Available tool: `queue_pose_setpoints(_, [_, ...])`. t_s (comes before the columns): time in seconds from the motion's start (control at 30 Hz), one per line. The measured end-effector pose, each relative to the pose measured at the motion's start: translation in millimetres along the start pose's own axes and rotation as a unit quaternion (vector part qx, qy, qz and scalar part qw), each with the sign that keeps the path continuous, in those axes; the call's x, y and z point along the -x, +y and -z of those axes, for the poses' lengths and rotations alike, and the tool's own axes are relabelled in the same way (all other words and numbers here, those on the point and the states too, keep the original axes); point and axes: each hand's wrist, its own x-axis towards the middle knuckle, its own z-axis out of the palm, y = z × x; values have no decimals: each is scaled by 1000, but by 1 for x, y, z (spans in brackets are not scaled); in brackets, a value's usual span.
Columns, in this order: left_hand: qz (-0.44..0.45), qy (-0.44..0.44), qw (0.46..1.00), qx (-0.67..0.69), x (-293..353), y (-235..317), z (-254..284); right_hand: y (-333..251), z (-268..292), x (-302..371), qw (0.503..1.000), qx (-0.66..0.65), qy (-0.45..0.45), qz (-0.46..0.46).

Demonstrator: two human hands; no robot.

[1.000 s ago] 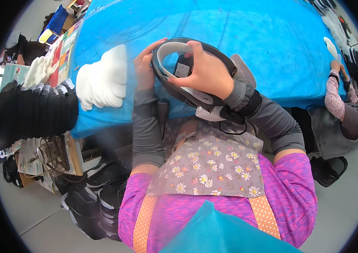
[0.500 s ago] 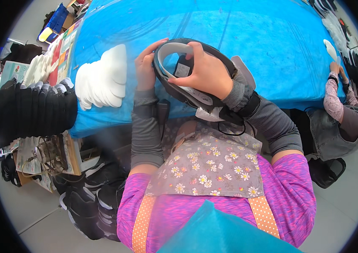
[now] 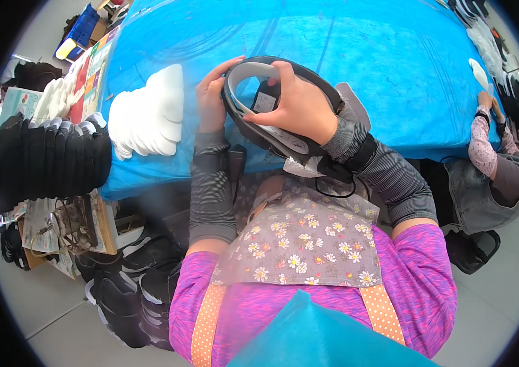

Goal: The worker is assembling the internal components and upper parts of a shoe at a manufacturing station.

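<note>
A black shoe upper [image 3: 317, 76] is held above the near edge of the blue-covered table [image 3: 369, 43], its opening facing up. Curved white lining [image 3: 242, 74] shows inside, and a pale label [image 3: 265, 101] sits on the dark piece within. My left hand [image 3: 212, 95] closes on the outer left end of the upper, fingers at its rim. My right hand [image 3: 308, 113] reaches over it, thumb and forefinger spread against the white lining; its other fingers are hidden. A fanned pile of white insoles [image 3: 164, 116] lies left of my left hand.
Black shoe uppers [image 3: 45, 159] are stacked at the left, beside more white pieces [image 3: 57, 98]. Black shoe parts [image 3: 119, 300] lie low at the left. At the right, another person's hands [image 3: 486, 101] hold a white insole [image 3: 478, 73]. A black bag-like item [image 3: 470, 254] rests on the floor.
</note>
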Motion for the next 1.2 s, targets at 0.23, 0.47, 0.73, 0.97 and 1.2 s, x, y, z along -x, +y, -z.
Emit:
queue_pose_setpoints(0.23, [0, 2, 1000, -14, 1, 0, -1, 0, -2, -1, 1000, 8, -12, -21])
queue_pose_setpoints(0.47, [-6, 8, 1000, -21, 0, 0, -2, 4, -6, -4, 999, -34, 2, 10])
queue_pose_setpoints(0.73, [-2, 11, 999, -35, 0, 1, -2, 4, -4, -6, 998, -38, -47, -22])
queue_pose_setpoints(0.97, [-4, 9, 999, -42, 0, 7, -5, 8, -4, -9, 997, -49, -60, -16])
queue_pose_setpoints(1.2, [7, -79, 963, -259, -7, 46, 9, 6, -4, -7, 994, -71, -83, -10])
